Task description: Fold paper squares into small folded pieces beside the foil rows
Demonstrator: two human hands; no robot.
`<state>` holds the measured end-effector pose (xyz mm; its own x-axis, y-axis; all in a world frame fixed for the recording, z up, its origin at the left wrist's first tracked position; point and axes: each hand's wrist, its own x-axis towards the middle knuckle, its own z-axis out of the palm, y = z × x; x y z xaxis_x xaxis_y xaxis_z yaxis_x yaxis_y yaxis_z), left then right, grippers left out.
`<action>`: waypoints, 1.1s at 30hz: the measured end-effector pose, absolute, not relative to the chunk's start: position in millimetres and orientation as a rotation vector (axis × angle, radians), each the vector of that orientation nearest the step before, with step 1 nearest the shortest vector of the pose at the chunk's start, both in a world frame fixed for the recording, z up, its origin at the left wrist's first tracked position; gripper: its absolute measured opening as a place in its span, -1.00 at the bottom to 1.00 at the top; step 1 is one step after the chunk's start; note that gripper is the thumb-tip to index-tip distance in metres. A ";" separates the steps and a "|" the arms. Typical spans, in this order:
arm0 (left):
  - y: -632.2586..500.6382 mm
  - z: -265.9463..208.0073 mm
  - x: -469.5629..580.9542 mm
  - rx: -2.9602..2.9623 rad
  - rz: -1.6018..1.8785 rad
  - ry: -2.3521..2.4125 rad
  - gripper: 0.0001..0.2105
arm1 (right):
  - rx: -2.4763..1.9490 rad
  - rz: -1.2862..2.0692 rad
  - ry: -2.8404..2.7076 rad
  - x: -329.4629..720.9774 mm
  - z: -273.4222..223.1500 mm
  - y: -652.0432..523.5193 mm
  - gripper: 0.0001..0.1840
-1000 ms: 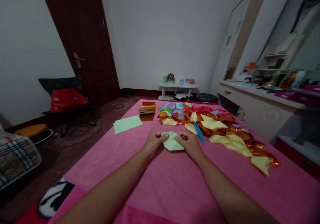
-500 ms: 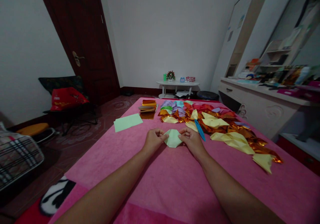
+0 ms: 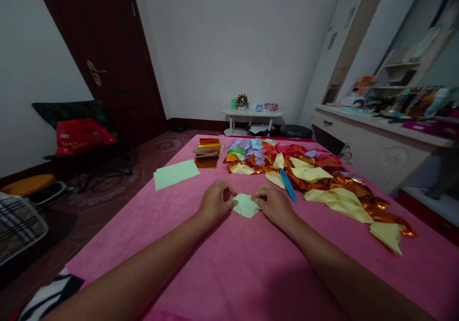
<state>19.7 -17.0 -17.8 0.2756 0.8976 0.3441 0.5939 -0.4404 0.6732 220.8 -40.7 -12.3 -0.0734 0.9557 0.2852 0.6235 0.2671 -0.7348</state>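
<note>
- Paper [image 3: 246,206]: pale green, folded, between my hands, low over the pink cloth [image 3: 222,263]; its outline is shallower than half a second ago, so I judge the folding still under way.
- Left hand [image 3: 217,199]: pinched on its left edge.
- Right hand [image 3: 274,203]: pinched on its right edge.
- Blue object [image 3: 288,186]: beyond my right hand, beside crumpled pieces [image 3: 312,174].
- Sheets [image 3: 175,174]: green, flat, leftward.
- Foil stack [image 3: 207,161]: just behind the sheets.

head view | from above and behind the hands [image 3: 214,200] | facing forward-down | pink cloth [image 3: 215,268] near, wall [image 3: 229,39] far
</note>
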 end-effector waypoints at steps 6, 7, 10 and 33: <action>-17.3 -13.1 11.4 2.485 0.836 0.870 -0.74 | -1.259 0.811 -1.905 237.8 -6.6 -49.6 -0.79; -19.0 -11.2 8.4 2.509 0.825 0.834 -0.72 | -1.263 0.837 -1.837 239.7 -6.8 -52.4 -0.74; -26.0 -4.0 -0.1 2.560 0.771 0.805 -0.68 | -1.259 0.759 -1.804 241.1 -7.5 -60.6 -0.65; -19.3 -10.1 4.8 2.469 0.744 0.946 -0.82 | -1.195 0.478 -2.133 236.7 -12.6 -55.7 -0.81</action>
